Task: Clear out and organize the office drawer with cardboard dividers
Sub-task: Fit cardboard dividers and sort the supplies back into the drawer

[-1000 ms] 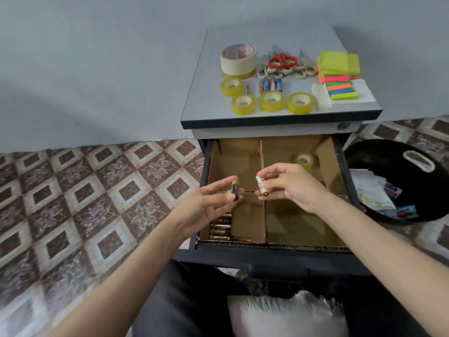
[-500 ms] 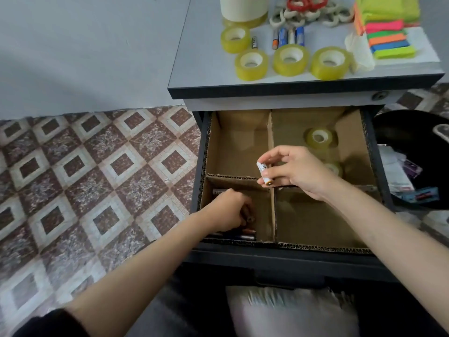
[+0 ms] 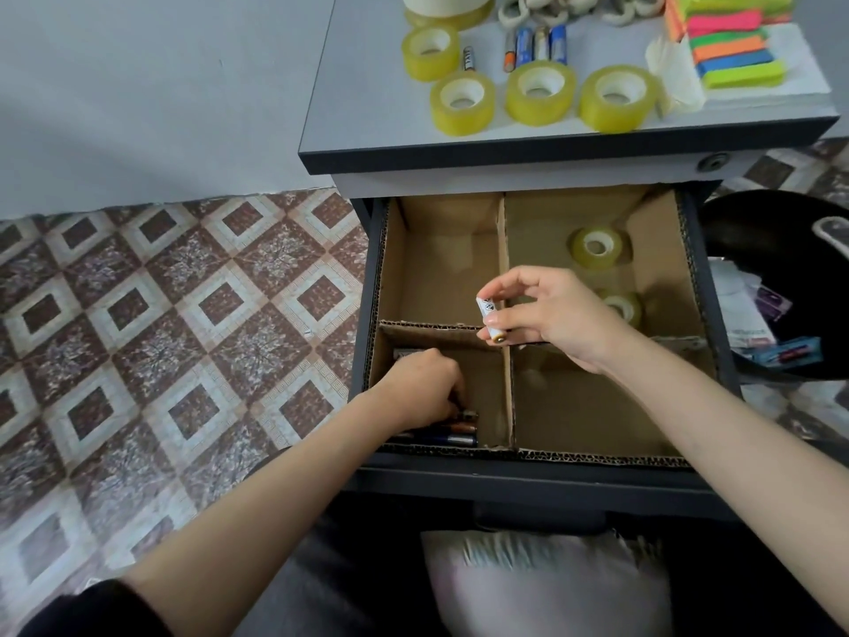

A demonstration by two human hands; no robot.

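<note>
Drawer (image 3: pixel 528 475) stands pulled out, lined in brown card. Cardboard dividers (image 3: pixel 509 393) cross near the middle and make four compartments. I read the drawer as a clock, with 12 at the cabinet.

7 o'clock compartment: a row of batteries (image 3: pixel 452 436) lies flat and side by side against the front wall, probably so that more will fit. The left hand (image 3: pixel 422 393) is down in here, knuckles up, fingers curled under toward a dark battery (image 3: pixel 468 413) at the far edge of the row. The fingertips are hidden, so I cannot tell whether it grips that cell or only touches it.

Centre: the right hand (image 3: pixel 560 319) hovers above the divider crossing. Thumb and forefinger pinch a white battery (image 3: pixel 489 317), near upright with its gold end down; the other fingers arch loosely. It is held clear of the card, and I judge it is waiting its turn for the same compartment.

1 o'clock compartment: two tape rolls (image 3: pixel 597 247), one toward the back and one partly behind the right hand. Like sits with like.

Past 12: the cabinet top (image 3: pixel 367 85) carries yellow rolls (image 3: pixel 541 91), loose cells (image 3: pixel 535 43) and neon sticky notes (image 3: pixel 735 52), grouped by kind and apparently staged for return.

3 o'clock, just beside the drawer: a black bin (image 3: pixel 781 250) holding paper scraps, likely the discards.
</note>
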